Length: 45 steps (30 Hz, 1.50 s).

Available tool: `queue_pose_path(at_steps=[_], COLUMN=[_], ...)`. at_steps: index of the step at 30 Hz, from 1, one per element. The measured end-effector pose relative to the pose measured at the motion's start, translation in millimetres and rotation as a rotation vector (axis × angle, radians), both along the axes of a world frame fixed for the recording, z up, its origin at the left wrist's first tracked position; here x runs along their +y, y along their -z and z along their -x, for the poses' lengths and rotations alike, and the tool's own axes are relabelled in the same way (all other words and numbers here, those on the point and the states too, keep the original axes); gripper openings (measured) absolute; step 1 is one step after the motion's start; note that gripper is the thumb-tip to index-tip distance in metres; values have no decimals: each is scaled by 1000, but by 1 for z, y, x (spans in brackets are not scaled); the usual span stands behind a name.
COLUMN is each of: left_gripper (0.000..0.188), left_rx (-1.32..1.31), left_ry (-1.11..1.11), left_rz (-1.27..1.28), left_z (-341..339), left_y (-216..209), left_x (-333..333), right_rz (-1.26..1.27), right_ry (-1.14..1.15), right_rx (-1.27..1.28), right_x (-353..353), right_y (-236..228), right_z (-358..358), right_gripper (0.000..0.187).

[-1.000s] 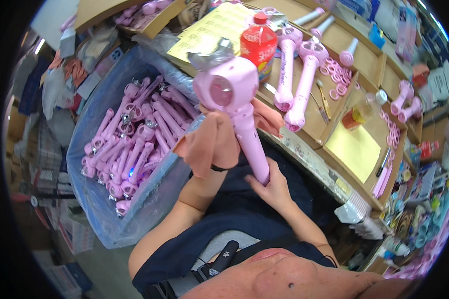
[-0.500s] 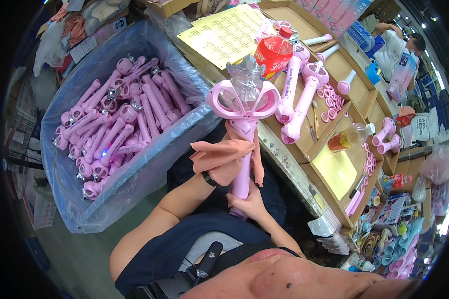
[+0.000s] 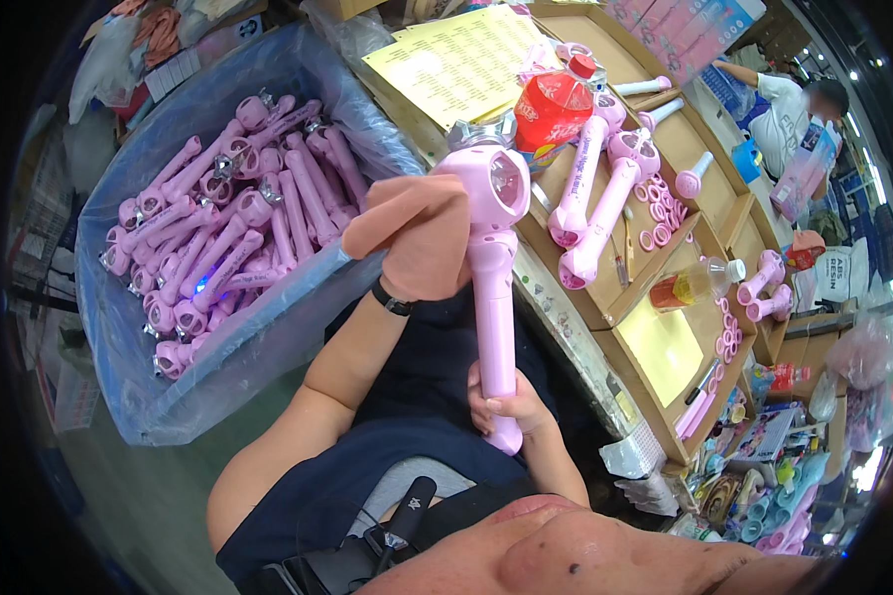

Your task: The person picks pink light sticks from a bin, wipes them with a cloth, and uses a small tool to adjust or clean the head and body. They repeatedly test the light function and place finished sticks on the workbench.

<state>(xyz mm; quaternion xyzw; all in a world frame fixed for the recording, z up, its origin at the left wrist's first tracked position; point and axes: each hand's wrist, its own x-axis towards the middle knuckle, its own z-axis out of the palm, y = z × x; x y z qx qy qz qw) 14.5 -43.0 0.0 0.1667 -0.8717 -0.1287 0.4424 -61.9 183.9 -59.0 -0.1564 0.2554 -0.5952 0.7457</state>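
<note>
Cluttered workroom, with a bench (image 3: 551,322) running from far centre to near right; a co-worker (image 3: 786,111) stands at the far right; cardboard trays (image 3: 712,210) on the bench hold loose pink rings (image 3: 662,213) and two pink wands (image 3: 595,223). One pink wand (image 3: 493,288) is held upright between the bench and a blue-lined bin (image 3: 258,382) at left; its round head, windows and silvery top (image 3: 481,134) are in place, so it is judged assembled or nearly so. Right hand (image 3: 514,405) is closed round the lower handle; left hand (image 3: 425,263) is covered by an orange cloth (image 3: 407,203), which lies against the wand's head; finger closure beneath it cannot be told. Binned wands (image 3: 218,243) form a large heap, many with silvery tops, at least one lit blue; these are judged already handled; the held piece is not yet among them; the two bench wands appear outstanding, though their state of finish cannot be confirmed.
</note>
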Motion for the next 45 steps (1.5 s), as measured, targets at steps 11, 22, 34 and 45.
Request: queue_pose_path(at_steps=[11,22,34,45], left_gripper=[29,12,24,28], left_rx=[-280,259,-96,-414], left_ry=[-73,308,395,-57], left_rz=[521,-221,-570,168], left_z=[0,17,26,24], left_y=[15,4,17,-5], left_x=[-25,-7,15,44], right_rz=[-22,-218,264,284], right_ry=[-42,98,866,605], right_rx=[-267,565,1463,1331], right_x=[4,-14,-111,-109], right_y=[6,-23,-78,-88], right_z=[4,-4,64,87], right_gripper=[44,47,64,66])
